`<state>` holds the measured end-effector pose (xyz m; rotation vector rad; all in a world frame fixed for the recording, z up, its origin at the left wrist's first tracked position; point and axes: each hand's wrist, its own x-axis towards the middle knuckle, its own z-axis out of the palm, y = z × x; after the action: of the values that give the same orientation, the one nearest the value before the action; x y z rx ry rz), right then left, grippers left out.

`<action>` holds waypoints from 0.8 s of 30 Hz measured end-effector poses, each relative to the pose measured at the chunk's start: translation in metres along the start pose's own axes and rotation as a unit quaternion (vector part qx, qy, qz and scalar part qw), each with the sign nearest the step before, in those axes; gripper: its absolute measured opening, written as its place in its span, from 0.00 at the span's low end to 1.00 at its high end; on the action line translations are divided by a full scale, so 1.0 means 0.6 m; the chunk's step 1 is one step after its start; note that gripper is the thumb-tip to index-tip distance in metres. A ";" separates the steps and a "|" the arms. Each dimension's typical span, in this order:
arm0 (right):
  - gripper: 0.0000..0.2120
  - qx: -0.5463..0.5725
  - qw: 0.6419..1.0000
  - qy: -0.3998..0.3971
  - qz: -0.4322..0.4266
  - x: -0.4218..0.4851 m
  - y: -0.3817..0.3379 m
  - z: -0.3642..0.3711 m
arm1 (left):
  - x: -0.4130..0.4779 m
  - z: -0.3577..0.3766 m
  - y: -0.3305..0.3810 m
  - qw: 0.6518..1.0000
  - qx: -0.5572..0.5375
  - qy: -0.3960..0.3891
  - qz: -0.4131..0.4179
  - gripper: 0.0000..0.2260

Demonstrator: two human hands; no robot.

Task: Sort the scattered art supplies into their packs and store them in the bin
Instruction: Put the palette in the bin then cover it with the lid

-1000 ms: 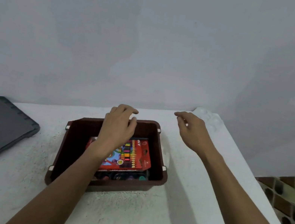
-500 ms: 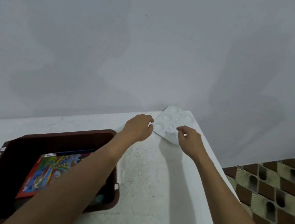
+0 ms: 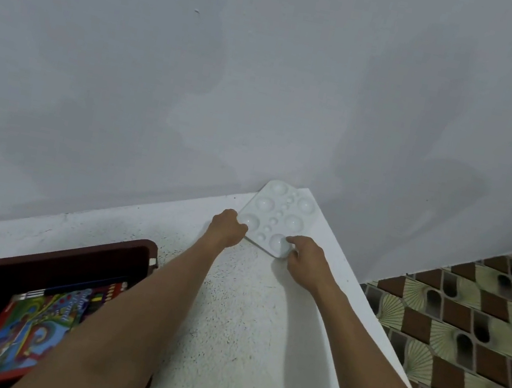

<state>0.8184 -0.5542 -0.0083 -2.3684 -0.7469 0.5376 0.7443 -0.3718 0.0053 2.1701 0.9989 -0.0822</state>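
A white plastic paint palette (image 3: pixel 280 213) with round wells lies at the table's far right corner against the wall. My left hand (image 3: pixel 225 228) grips its near left edge, fingers curled round the rim. My right hand (image 3: pixel 305 251) pinches its near right corner, thumb on top of a well. At lower left stands the dark brown bin (image 3: pixel 51 260). A colourful red-edged pencil pack (image 3: pixel 29 325) lies flat inside it, partly hidden by my left forearm.
The white speckled table (image 3: pixel 252 323) ends at a right edge running diagonally beside my right arm. Beyond it lies a brown and green patterned floor (image 3: pixel 475 338). A grey wall (image 3: pixel 235 70) rises directly behind the table.
Both hands left the bin, reached to the far right corner and closed on the palette. The view swung right, so the bin slid to the lower left and the grey tablet left the frame.
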 end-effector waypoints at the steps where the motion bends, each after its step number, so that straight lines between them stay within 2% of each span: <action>1: 0.20 0.009 1.000 0.005 -0.002 -0.002 0.002 0.000 | 0.001 0.002 0.001 0.999 -0.045 0.005 -0.009 0.14; 3: 0.20 0.028 0.999 0.019 -0.001 -0.006 0.003 0.002 | 0.001 0.000 0.001 0.989 -0.142 0.011 -0.028 0.04; 4: 0.20 0.044 0.999 0.028 0.002 -0.008 0.004 0.003 | -0.003 -0.004 0.003 0.981 -0.191 0.009 -0.042 0.02; 7: 0.18 0.091 0.995 0.045 0.009 -0.018 0.001 0.007 | -0.016 -0.016 0.005 0.957 -0.280 -0.003 -0.075 0.08; 11: 0.18 0.116 0.992 0.054 0.006 -0.030 -0.006 0.006 | -0.034 -0.046 0.002 0.958 -0.278 -0.023 -0.061 0.11; 15: 0.18 0.132 0.983 0.125 -0.010 -0.040 -0.024 -0.007 | -0.075 -0.107 -0.004 0.970 -0.241 -0.018 0.001 0.13; 19: 0.20 0.171 0.967 0.189 -0.018 -0.057 -0.065 -0.030 | -0.138 -0.189 -0.022 0.962 -0.266 -0.023 0.061 0.12; 24: 0.17 0.271 0.949 0.150 -0.060 -0.092 -0.150 -0.035 | -0.216 -0.273 -0.083 0.937 -0.335 0.026 0.097 0.08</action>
<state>0.7529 -0.5370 0.0756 -1.8221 -0.5162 0.2730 0.5823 -0.3272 0.1392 1.6253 0.6958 0.3632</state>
